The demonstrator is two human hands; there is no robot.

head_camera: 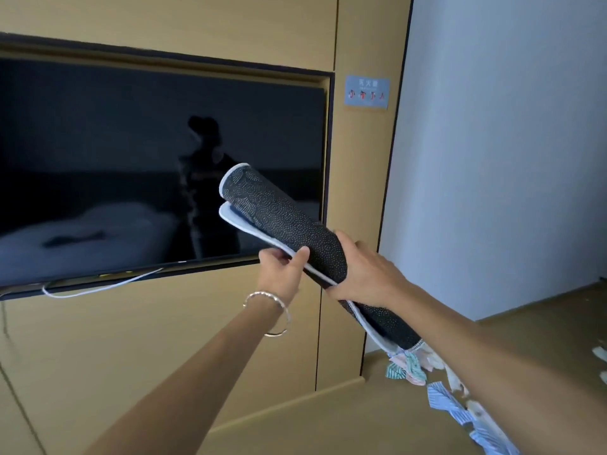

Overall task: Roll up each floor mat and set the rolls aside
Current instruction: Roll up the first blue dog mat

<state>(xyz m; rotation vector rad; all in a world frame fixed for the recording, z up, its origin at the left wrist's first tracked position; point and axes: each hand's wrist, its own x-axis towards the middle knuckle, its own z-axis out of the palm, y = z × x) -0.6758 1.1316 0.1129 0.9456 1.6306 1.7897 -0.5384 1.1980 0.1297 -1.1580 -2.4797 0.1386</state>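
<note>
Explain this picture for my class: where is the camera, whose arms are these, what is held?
There is no machine here. One camera sits on a person's head and looks forward and down, so the two arms reaching in are the wearer's own. The right hand wraps round a dark dotted mat that is rolled up and held in the air, tilted. The left hand, with a bracelet on the wrist, pinches the mat's pale loose edge. Behind is a dark TV set in a wooden wall. On the floor at lower right lie striped cloths.
</note>
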